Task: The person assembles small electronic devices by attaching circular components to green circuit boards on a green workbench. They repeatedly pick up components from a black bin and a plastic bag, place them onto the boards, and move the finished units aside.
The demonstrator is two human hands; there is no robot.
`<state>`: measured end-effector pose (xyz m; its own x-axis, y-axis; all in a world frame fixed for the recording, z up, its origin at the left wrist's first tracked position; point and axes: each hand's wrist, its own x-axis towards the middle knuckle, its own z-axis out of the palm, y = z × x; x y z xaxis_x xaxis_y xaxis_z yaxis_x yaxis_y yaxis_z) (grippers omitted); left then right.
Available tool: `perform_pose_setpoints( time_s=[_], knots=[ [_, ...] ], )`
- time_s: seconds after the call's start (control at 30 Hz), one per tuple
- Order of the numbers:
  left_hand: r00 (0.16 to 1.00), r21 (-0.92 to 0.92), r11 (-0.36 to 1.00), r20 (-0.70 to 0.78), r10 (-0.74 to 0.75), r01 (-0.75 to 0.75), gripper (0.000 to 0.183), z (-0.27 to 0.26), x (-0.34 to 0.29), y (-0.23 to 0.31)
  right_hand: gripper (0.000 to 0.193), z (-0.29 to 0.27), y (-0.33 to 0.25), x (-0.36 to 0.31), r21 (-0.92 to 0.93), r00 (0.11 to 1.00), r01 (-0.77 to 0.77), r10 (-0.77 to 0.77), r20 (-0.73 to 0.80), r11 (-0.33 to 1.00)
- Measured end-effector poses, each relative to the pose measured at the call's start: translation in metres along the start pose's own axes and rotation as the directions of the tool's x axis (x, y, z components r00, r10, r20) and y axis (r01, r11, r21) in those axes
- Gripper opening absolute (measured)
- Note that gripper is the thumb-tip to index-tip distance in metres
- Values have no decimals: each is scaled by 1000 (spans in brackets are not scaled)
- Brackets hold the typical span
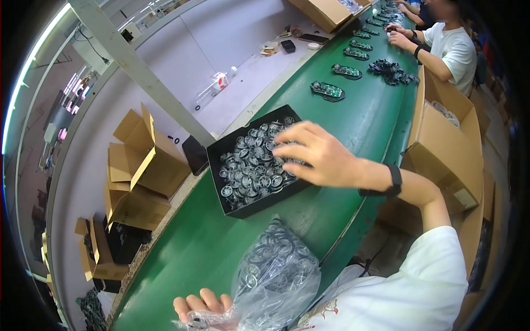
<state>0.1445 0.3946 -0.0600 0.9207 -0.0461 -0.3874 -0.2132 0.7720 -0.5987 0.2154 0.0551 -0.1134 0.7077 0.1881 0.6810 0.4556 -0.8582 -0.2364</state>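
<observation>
A black box (270, 203) on the green belt holds a heap of small clear-and-black wheels (251, 160). Above its right side is my right hand (320, 157), fingers spread and curved over the wheels; whether the fingertips touch them I cannot tell. Closer to me lies a clear plastic bag (279, 270) filled with similar wheels. My left hand (204, 306), at the lower edge, is closed on the bag's gathered plastic. A small round piece shows near its fingers, partly hidden by the film.
Several green circuit boards in black shells (328, 91) line the belt (182, 248) ahead, beside a pile of black parts (392, 71). A co-worker (450, 52) handles a part at the far right. Cardboard boxes (441, 143) flank the belt; a plastic bottle (215, 85) lies left.
</observation>
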Motion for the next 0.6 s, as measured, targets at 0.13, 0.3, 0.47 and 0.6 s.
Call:
perform_pose_setpoints(
  time_s=[0.13,0.3,0.47,0.6],
  knots=[
    [947,960,-149,264,185,-239,37,-14,1,-10,23,2,-36,-43,286,954,-26,-62,295,958],
    [980,990,-47,141,138,-135,25,4,-1,-45,45,33,-38,-76,247,835,-132,-26,549,960],
    [768,933,305,50,-638,193,19,7,-4,-15,62,58,-52,-65,333,810,-80,-134,571,939],
    [751,947,265,40,-659,182,17,10,-8,-18,67,81,-61,-50,438,757,-48,-253,602,898]
  ],
)
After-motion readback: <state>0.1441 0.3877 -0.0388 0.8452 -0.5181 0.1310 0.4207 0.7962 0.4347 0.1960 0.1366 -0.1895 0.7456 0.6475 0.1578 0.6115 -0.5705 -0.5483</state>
